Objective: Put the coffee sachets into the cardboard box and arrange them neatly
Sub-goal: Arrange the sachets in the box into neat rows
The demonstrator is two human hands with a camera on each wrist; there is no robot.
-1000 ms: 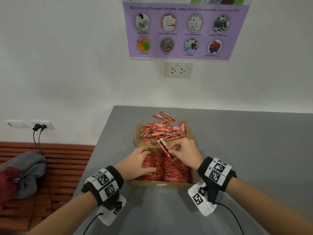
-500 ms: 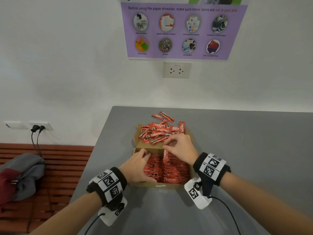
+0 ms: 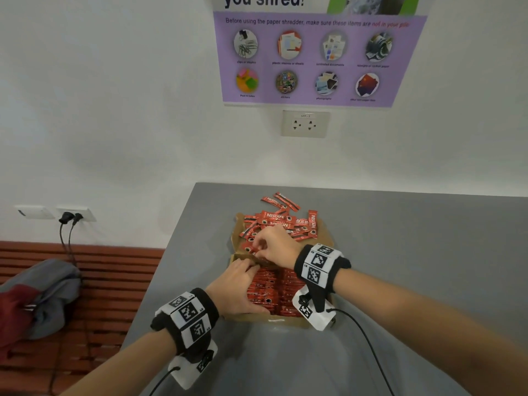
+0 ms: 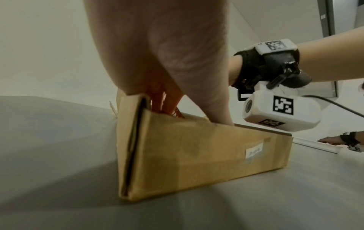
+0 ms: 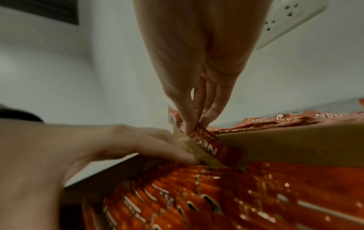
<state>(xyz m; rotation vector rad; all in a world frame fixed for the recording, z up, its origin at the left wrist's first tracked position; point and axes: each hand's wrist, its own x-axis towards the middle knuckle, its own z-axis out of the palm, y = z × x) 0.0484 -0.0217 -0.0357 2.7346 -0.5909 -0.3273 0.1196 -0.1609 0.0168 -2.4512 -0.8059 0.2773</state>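
Now the right hand (image 3: 275,247) has moved up-frame, pinching one sachet (image 5: 206,144) at the box (image 4: 197,155) edge — another entering — while the left hand (image 3: 237,287), fingers fairly straight, steadies the rows (image 3: 274,287).

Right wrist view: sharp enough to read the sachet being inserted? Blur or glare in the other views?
Right wrist: the pinched sachet reads partly, "NESC"; the packed sachets nearest the lens smear and carry specular glints. Left wrist: the cardboard box is fairly sharp, the left hand close and soft, with a broad shadow on the table. Head: even light, no glare, wide-angle bending at the poster.
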